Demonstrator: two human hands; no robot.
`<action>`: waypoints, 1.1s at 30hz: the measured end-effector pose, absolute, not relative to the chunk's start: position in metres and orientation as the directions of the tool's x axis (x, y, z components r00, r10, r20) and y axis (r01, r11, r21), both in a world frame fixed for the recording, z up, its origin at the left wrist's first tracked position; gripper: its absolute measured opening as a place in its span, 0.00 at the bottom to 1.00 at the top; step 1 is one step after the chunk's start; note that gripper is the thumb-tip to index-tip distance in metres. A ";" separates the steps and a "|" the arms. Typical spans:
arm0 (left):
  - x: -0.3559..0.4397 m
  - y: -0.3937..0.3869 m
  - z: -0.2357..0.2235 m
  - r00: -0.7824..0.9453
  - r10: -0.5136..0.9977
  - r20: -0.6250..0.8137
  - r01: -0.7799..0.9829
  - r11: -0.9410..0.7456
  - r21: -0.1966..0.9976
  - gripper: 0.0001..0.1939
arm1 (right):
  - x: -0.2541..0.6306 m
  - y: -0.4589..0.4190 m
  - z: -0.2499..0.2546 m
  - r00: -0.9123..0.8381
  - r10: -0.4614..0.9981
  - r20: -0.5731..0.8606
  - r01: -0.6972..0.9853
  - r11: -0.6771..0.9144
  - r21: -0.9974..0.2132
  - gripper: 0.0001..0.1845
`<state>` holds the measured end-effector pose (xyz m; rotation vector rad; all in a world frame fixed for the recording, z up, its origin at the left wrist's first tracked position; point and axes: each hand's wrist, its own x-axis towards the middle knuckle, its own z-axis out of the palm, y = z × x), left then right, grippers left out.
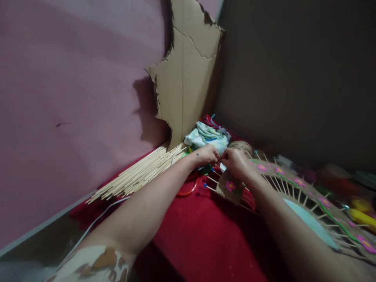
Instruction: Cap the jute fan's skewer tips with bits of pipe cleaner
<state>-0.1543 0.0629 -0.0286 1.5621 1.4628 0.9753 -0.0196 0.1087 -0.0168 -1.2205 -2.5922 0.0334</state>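
My left hand and my right hand meet in front of a crumpled pale green cloth. Both have their fingers pinched together, almost touching each other. Whatever lies between the fingertips is too small to make out. Just below and to the right, a woven twine frame with thin sticks, blue-tipped ends and a pink flower is partly hidden by my right arm. The arched part of this stick-and-twine piece curves away to the right, trimmed with pink flowers and a green strand. Behind my right hand sits a ball of twine.
Many thin wooden sticks lie in a bundle along the pink wall. Torn cardboard stands upright in the corner. A red cloth covers the floor, and a white cable runs at the left. Yellow items lie far right.
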 end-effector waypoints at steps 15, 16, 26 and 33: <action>-0.158 0.072 -0.045 0.055 0.995 0.085 0.511 -0.101 0.853 0.09 | -0.018 0.108 -0.018 -0.608 0.758 0.236 0.747 0.647 -0.152 0.07; -0.157 0.072 -0.045 0.067 0.994 0.091 0.513 -0.112 0.851 0.09 | -0.018 0.108 -0.018 -0.607 0.761 0.230 0.751 0.644 -0.148 0.07; -0.161 0.075 -0.045 -0.033 0.988 0.150 0.594 -0.101 0.798 0.11 | -0.018 0.107 -0.018 -0.641 0.739 0.208 0.745 0.664 -0.063 0.11; -0.171 0.078 -0.026 -0.389 0.818 0.424 0.841 0.127 0.526 0.15 | -0.021 0.099 -0.014 -0.619 0.757 0.209 0.778 0.628 0.030 0.14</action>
